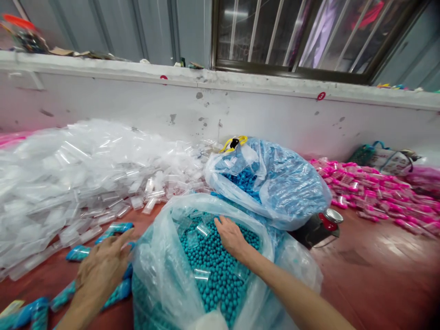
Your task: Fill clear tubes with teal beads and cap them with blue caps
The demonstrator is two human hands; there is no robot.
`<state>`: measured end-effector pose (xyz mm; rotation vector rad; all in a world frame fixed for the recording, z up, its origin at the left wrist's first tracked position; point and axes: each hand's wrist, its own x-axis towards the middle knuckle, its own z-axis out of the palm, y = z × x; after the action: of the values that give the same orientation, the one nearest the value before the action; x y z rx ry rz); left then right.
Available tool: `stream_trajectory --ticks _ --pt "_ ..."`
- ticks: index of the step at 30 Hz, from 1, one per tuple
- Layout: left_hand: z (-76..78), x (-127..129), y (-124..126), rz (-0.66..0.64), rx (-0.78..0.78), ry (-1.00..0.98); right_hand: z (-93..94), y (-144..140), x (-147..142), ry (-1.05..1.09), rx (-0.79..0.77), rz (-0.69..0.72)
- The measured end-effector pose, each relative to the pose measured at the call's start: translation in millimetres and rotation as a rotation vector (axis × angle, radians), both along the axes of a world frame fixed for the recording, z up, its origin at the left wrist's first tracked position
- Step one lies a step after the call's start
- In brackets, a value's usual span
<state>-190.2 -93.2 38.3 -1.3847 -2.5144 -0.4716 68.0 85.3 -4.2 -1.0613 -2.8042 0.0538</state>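
A large clear plastic bag [161, 275] stands open in front of me, full of small round teal beads [223, 279]. Several clear plastic tubes [202, 229] lie on top of the beads. My right hand [230, 236] reaches into this bag just over the beads, fingers loosely extended, with nothing visible in them. To the left of the bag, my left hand [103, 261] is slightly blurred, its fingers apart above the table. Bead-filled teal tubes [117, 228] lie around and under it, and I see nothing held there.
A big heap of clear empty tubes [103, 169] covers the left back. Behind the teal bag sits another bag [288, 178] of blue beads. A dark container with a metal lid [333, 215] stands beside it. Pink-capped tubes [374, 188] are piled along the wall.
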Motion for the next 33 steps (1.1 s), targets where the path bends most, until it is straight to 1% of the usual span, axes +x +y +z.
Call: stream_trajectory --ticks 1,2,3,5,7,9,10,12,14,17,19,21,23,27,29,30,32,33 --pt "0.7 3.4 1.3 -0.006 0.005 0.021 -2.3 3.8 -7.9 -0.002 0.017 -0.011" --pt "1.2 11.4 4.1 -0.045 0.001 0.022 -4.7 7.3 -14.7 -0.002 0.022 -0.013" --pt "1.3 23.2 8.1 -0.109 -0.018 0.017 -7.1 10.6 -20.1 -0.008 0.026 -0.011" --pt "-0.8 54.3 17.8 -0.304 -0.098 -0.040 -11.2 16.3 -25.8 -0.025 0.020 0.003" --pt "-7.1 88.6 27.2 -0.497 -0.250 -0.131 -13.6 20.2 -24.8 -0.043 0.002 0.032" --pt "-16.9 120.4 34.9 -0.616 -0.340 -0.188 -13.6 21.7 -18.9 -0.056 -0.023 0.066" --pt "-22.4 134.5 38.4 -0.652 -0.359 -0.212 -12.8 21.7 -14.9 -0.058 -0.036 0.078" --pt "-32.8 159.6 45.7 -0.710 -0.380 -0.245 -9.5 20.8 -5.8 -0.052 -0.065 0.085" --pt "-40.5 180.8 54.1 -0.828 -0.370 -0.248 -4.7 19.5 4.1 -0.027 -0.097 0.079" --pt "-46.8 203.2 67.0 -1.053 -0.311 -0.208 2.6 17.4 22.0 0.020 -0.143 0.065" --pt "-48.6 208.9 72.8 -1.119 -0.318 -0.188 5.9 15.1 36.1 0.037 -0.172 0.068" --pt "-48.6 206.9 74.6 -1.123 -0.371 -0.186 7.5 11.3 49.9 0.042 -0.215 0.099" --pt "-46.5 199.8 73.0 -1.104 -0.421 -0.194 8.0 6.0 60.4 0.010 -0.240 0.129" --pt "-41.1 183.8 68.3 -1.019 -0.460 -0.284 10.7 -5.8 64.3 -0.083 -0.196 0.097" --pt "-43.7 178.1 67.7 -0.921 -0.431 -0.390 14.8 -10.8 60.5 -0.072 -0.149 0.081" --pt "-47.0 175.6 67.5 -0.850 -0.401 -0.432 17.4 -13.1 58.5 -0.056 -0.109 0.078" --pt "-55.9 170.9 67.3 -0.698 -0.343 -0.440 22.3 -17.0 55.8 -0.027 -0.044 0.068" --pt "-60.1 168.9 67.5 -0.650 -0.335 -0.404 24.2 -18.5 55.1 -0.018 -0.053 0.054"
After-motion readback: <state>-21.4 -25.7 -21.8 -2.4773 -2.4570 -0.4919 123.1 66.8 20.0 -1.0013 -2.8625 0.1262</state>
